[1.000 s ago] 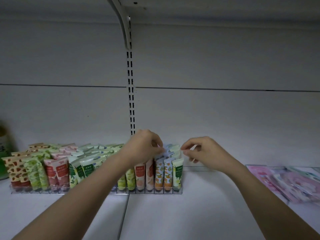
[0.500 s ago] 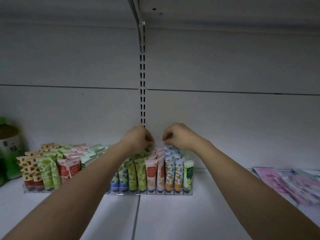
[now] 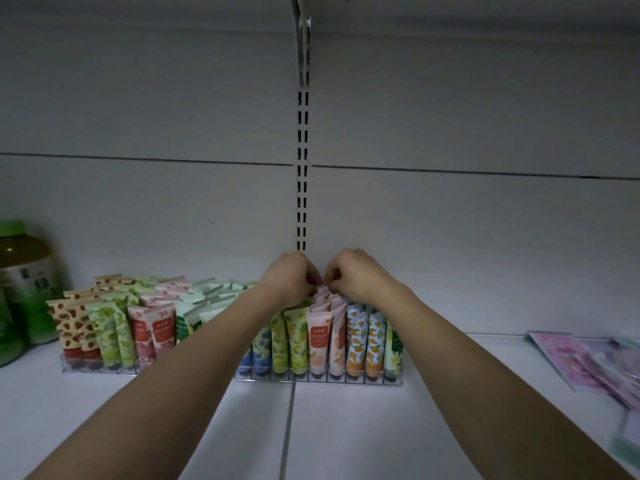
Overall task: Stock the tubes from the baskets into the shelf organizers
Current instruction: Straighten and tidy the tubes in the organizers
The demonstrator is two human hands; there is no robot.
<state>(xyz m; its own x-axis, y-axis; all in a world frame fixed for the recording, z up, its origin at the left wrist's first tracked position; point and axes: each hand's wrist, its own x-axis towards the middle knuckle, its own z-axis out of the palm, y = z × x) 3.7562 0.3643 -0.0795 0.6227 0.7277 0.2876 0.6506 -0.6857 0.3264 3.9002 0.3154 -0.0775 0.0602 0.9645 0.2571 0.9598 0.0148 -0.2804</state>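
Note:
Two clear shelf organizers stand on the white shelf, the left organizer and the right organizer, both packed with upright patterned tubes. The pink peach tubes fill a row in the right organizer, between yellow-green tubes and orange-print tubes. My left hand and my right hand meet at the back of the pink row, fingers curled and pinching the top edges of the rear pink tubes. What lies under the fingertips is hidden. No basket is in view.
A green-labelled bottle stands at the far left of the shelf. Flat pink packets lie at the right. A slotted upright runs up the back wall, with another shelf overhead.
Both hands have moved back and inward from the front of the right organizer's rows and now touch each other over the rear of the pink row. The camera view has shifted left.

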